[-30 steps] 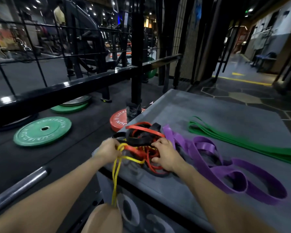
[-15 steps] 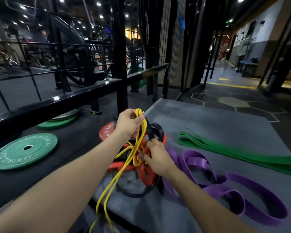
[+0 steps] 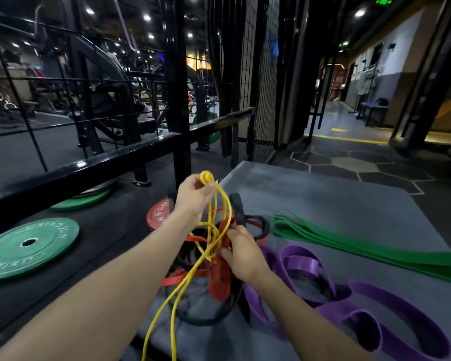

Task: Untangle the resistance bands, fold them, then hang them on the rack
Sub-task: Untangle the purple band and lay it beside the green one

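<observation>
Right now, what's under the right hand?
Under the right hand lie tangled red bands and a black band on the grey mat. The knot beneath the palm is hidden.

The yellow band (image 3: 214, 220) runs off the bottom edge, its lower end unseen. The purple band (image 3: 375, 308) and green band (image 3: 375, 254) are cut at the right edge. The right hand (image 3: 241, 252) hides its fingertips in the tangle.

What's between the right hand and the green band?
In the head view, black band and red band loops lie between the right hand and the green band, then bare grey mat.
</observation>
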### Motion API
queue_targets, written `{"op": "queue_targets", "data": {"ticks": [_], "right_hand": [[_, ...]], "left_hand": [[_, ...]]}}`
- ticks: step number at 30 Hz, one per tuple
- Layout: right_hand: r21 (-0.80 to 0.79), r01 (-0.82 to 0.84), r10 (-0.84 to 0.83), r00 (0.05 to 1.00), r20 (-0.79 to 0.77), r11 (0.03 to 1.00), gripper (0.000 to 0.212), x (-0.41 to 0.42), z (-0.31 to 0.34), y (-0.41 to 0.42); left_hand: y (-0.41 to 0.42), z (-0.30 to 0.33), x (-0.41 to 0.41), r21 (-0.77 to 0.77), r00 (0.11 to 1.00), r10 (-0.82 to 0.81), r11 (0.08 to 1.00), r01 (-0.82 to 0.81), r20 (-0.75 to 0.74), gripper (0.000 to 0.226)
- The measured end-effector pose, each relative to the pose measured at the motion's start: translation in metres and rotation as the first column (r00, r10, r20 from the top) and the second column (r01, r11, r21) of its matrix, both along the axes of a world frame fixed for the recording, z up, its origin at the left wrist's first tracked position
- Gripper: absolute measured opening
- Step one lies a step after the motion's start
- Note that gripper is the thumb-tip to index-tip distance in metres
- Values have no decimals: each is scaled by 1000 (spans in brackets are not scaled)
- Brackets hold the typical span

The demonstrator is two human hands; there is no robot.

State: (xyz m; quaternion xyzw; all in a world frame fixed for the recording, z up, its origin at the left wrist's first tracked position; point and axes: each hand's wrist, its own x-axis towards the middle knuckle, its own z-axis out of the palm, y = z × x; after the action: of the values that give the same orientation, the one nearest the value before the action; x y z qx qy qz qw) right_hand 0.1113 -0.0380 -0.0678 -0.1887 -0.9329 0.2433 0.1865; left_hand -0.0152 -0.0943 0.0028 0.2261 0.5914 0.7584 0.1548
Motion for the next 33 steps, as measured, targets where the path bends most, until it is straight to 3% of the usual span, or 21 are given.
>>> {"op": "queue_targets", "data": {"ticks": [3,5,7,9,10,13,16,19,22,27,30,33], "right_hand": [[31,-15,12,996,91,999,26,6,-14,-6],[38,-18,12,991,134,999,26,7,-20,-12],[51,-35,26,986,162,998,32,8,-21,-18],[54,-66,56,982,178,996,38,11,-19,-23],[47,-78,68,981,180,996,39,14,-18,-24],[35,-61,56,990,130,998,38,27,-10,-18],[59,7,-11,997,77,998,32,51,2,-3],[99,125,-131,990,59,987,33,81,11,19],[111,257,-265,962,64,960,31,118,10,43],[94,428,-437,892,115,899,27,182,-5,80],[71,451,-455,863,221,890,34,207,-19,91],[-26,460,-435,856,280,888,37,219,-29,91]], "left_hand": [[-33,-45,7,-276,986,159,946,-169,-59,9],[-61,-67,14,-538,950,229,784,-309,-213,5],[-83,-81,18,-728,936,207,588,-353,-286,21],[-95,-87,23,-839,946,170,438,-323,-276,38],[-97,-86,25,-853,947,170,413,-321,-274,46],[-95,-77,32,-758,883,129,467,-456,-452,66],[-81,-68,46,-589,708,-8,562,-581,-706,57],[-57,-68,67,-540,663,-121,695,-475,-739,40],[-33,-77,95,-572,645,-275,759,-309,-713,32],[2,-96,138,-661,681,-423,741,-118,-597,31],[14,-102,163,-748,739,-502,664,-4,-450,44],[23,-106,179,-820,744,-531,571,-40,-406,60]]}}
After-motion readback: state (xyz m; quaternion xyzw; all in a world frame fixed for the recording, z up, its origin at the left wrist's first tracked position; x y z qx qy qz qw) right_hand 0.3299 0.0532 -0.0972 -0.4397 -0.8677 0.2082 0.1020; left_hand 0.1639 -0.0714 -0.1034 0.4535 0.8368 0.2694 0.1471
